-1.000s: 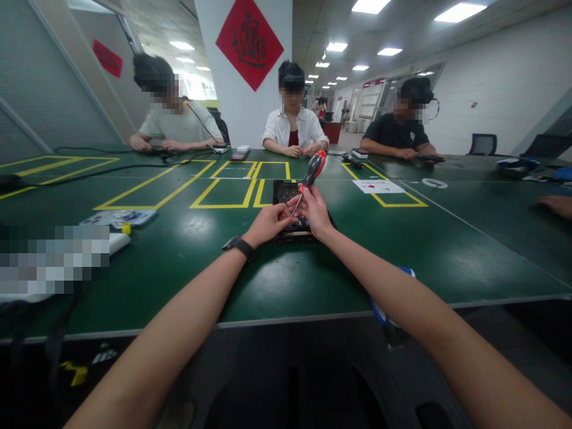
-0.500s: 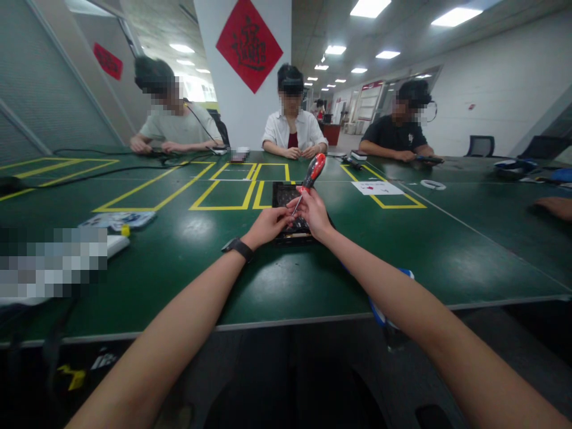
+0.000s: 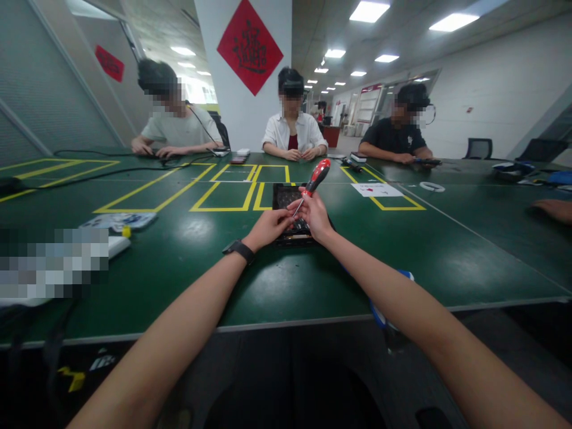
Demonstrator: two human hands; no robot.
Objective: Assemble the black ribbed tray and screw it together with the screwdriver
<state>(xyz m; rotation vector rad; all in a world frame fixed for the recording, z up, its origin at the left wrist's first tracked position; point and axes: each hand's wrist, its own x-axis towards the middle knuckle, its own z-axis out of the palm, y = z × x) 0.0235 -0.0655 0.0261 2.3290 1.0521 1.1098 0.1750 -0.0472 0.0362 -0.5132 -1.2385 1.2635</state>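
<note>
A screwdriver (image 3: 318,175) with a red and black handle leans up and to the right, its thin shaft pointing down to the left. My right hand (image 3: 316,215) is closed on it near the base of the handle. Beside the shaft's lower end, my left hand (image 3: 270,227) has its fingers pinched together; whatever may be between them is too small to make out. Both hands are over an open black case (image 3: 280,195) on the green table (image 3: 187,262). Fingers and wrists cover much of the case's inside.
Yellow tape rectangles mark the table. A white paper (image 3: 378,190) and a white ring (image 3: 432,186) lie to the right, a patterned packet (image 3: 118,221) to the left. Three people sit across the table; another hand (image 3: 554,210) rests at the right edge.
The screwdriver's handle has tipped slightly further to the right and down. Both my hands stay nearly in place over the black case.
</note>
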